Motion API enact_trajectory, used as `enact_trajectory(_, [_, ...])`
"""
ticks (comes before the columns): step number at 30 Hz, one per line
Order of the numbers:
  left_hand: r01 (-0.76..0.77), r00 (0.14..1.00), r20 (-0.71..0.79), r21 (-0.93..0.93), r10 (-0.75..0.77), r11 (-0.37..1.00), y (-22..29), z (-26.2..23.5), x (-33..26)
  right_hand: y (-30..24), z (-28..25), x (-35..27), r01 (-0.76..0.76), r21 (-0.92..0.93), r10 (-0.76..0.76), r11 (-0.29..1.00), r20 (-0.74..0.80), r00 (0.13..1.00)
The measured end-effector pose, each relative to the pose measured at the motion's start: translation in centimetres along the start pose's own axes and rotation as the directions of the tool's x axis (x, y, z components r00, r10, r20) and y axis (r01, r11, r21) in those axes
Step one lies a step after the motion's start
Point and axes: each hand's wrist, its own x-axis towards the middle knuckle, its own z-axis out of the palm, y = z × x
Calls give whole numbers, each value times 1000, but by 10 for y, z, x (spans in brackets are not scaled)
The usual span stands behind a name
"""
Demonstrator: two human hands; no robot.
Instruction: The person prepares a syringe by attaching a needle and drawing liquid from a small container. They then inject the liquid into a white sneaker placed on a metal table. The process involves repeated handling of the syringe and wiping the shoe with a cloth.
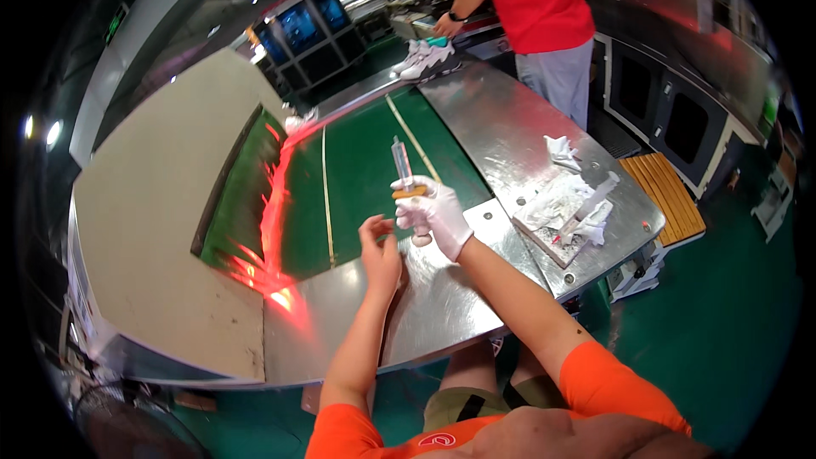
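Note:
In a white glove, my right hand [435,212] grips a large clear syringe [402,157] with a tan flange, its tip pointing up and away from me. The plunger end shows below the gloved fingers. My bare left hand [379,246] is just left of it, fingers loosely bent and apart, with nothing seen in them. Both hands are above the near end of a green conveyor belt [361,161] and the metal table [340,323] around it.
White rags [557,201] and a flat tool lie on a board at the right. White and grey sneakers [429,62] stand at the far end, near a person in red [540,0]. A beige hood [161,229] covers the belt's left side, with red light beneath. A wooden slatted stool [665,197] stands right.

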Motion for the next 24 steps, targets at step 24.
enact_trajectory(24, [-160, 939, 334, 227, 77, 961, 22, 21, -31, -4, 7, -6, -29, -110, 33, 994, 32, 999])
